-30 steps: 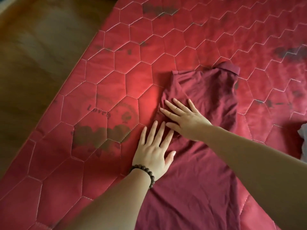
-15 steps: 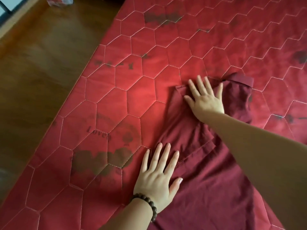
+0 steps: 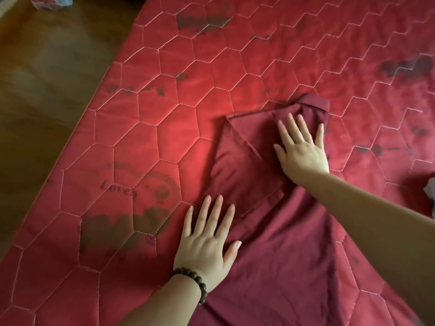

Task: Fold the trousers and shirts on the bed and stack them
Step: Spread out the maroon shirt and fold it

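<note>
A dark red shirt [image 3: 277, 243] lies flat on the red quilted bed [image 3: 164, 128], collar at the far end, its left side and sleeve folded inward. My right hand [image 3: 302, 149] presses flat with spread fingers on the shirt's upper part, just below the collar [image 3: 314, 103]. My left hand [image 3: 208, 241], a bead bracelet on its wrist, rests flat with straight fingers at the shirt's left edge, partly on the cloth and partly on the bedspread. Neither hand holds anything.
The bed's left edge runs diagonally beside a brown wooden floor [image 3: 42, 95]. A pale garment [image 3: 430, 189] peeks in at the right edge. A small object [image 3: 51, 2] sits on the floor at the top left.
My right hand has slid up the shirt from beside my left hand to just under the collar, smoothing the folded side. My left hand has stayed pressed at the left edge.
</note>
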